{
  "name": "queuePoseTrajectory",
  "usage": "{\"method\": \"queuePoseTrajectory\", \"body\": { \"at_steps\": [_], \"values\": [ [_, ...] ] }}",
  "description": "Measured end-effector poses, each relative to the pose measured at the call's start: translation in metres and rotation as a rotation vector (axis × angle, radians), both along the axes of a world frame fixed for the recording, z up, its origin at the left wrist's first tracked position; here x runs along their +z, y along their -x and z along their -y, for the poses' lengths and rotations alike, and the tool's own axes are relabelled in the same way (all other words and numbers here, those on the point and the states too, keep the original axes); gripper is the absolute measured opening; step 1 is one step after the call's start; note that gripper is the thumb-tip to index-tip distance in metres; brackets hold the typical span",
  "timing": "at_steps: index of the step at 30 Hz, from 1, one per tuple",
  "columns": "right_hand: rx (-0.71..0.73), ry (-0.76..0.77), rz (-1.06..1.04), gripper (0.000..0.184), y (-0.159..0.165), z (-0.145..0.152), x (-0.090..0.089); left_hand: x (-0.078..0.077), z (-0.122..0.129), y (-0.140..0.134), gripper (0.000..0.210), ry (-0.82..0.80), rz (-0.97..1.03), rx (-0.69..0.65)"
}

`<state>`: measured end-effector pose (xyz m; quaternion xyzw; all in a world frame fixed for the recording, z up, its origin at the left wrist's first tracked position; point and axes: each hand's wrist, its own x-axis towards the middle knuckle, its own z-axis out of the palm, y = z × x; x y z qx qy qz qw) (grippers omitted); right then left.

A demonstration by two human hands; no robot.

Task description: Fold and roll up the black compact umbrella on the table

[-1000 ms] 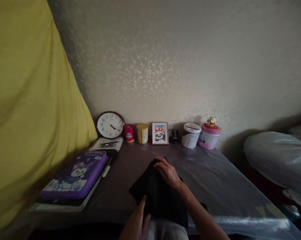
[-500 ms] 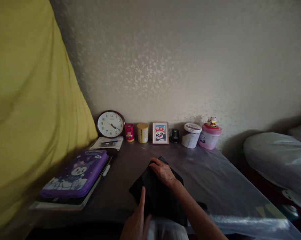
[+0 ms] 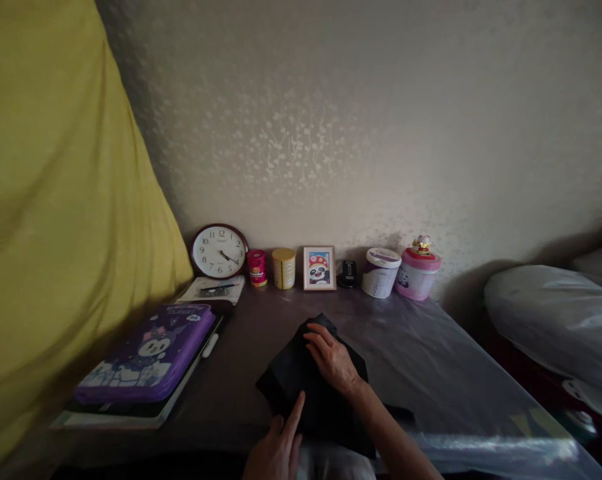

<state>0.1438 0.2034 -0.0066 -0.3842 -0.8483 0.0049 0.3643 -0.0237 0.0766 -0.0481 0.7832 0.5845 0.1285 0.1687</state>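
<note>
A dark black cloth (image 3: 305, 380) lies folded in an angular shape at the front middle of the table. My right hand (image 3: 333, 360) rests on its upper part, palm down, fingers stretched over the fabric. Lower down, my left hand (image 3: 281, 440) touches the cloth's left portion with its index finger extended; its other fingers are partly bent. A narrow black piece (image 3: 401, 415) sticks out to the right from beneath my right forearm; whether it belongs to the cloth I cannot tell.
On the left, a purple case (image 3: 148, 357) lies on books beside a white marker (image 3: 211, 345). Along the wall stand a clock (image 3: 219, 251), a red can (image 3: 257, 268), a yellow can (image 3: 283, 269), a panda picture (image 3: 319, 269) and two tubs (image 3: 381, 273). A yellow curtain (image 3: 65, 233) hangs left.
My right hand has slid slightly down and right across the cloth. My left index finger has shifted right and tilted onto the fabric. The view has moved a little.
</note>
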Motion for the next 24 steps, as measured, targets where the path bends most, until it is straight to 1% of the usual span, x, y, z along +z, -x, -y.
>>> {"method": "queuePoseTrajectory", "body": {
  "at_steps": [3, 5, 7, 10, 13, 15, 17, 18, 19, 20, 21, 23, 24],
  "values": [
    [0.016, -0.023, 0.000, 0.021, -0.013, 0.011, -0.010, -0.005, -0.001, 0.000, 0.055, -0.009, -0.013, 0.010],
    [0.016, -0.039, 0.010, 0.021, -0.018, 0.010, -0.016, -0.006, -0.001, 0.000, 0.054, -0.012, -0.011, 0.015],
    [-0.003, -0.041, 0.003, 0.020, -0.020, 0.003, -0.022, -0.008, -0.001, 0.001, 0.053, -0.022, 0.003, 0.012],
    [-0.046, -0.037, 0.000, 0.023, -0.020, -0.017, -0.030, -0.012, -0.002, 0.003, 0.053, -0.039, 0.025, 0.011],
    [-0.112, -0.021, 0.008, 0.026, -0.022, -0.038, -0.038, -0.016, -0.004, 0.005, 0.054, -0.049, 0.034, 0.001],
    [-0.190, 0.008, 0.011, 0.028, -0.025, -0.049, -0.040, -0.019, -0.005, 0.006, 0.055, -0.067, 0.045, -0.004],
    [-0.282, 0.017, -0.011, 0.029, -0.027, -0.052, -0.038, -0.021, -0.005, 0.006, 0.055, -0.084, 0.059, -0.004],
    [-0.300, 0.005, -0.029, 0.030, -0.027, -0.050, -0.035, -0.022, -0.005, 0.006, 0.054, -0.091, 0.063, -0.002],
    [-0.285, -0.014, -0.049, 0.030, -0.026, -0.046, -0.032, -0.023, -0.005, 0.006, 0.054, -0.097, 0.064, 0.001],
    [-0.230, -0.032, -0.063, 0.029, -0.024, -0.040, -0.029, -0.024, -0.005, 0.006, 0.054, -0.101, 0.062, 0.002],
    [-0.142, -0.045, -0.065, 0.028, -0.020, -0.033, -0.025, -0.024, -0.004, 0.006, 0.053, -0.105, 0.058, 0.003],
    [0.065, -0.025, -0.023, 0.025, -0.012, -0.021, -0.021, -0.026, -0.004, 0.006, 0.053, -0.104, 0.057, -0.004],
    [0.127, -0.011, 0.006, 0.024, -0.008, -0.017, -0.020, -0.027, -0.004, 0.006, 0.053, -0.099, 0.059, -0.009]
  ]
}}
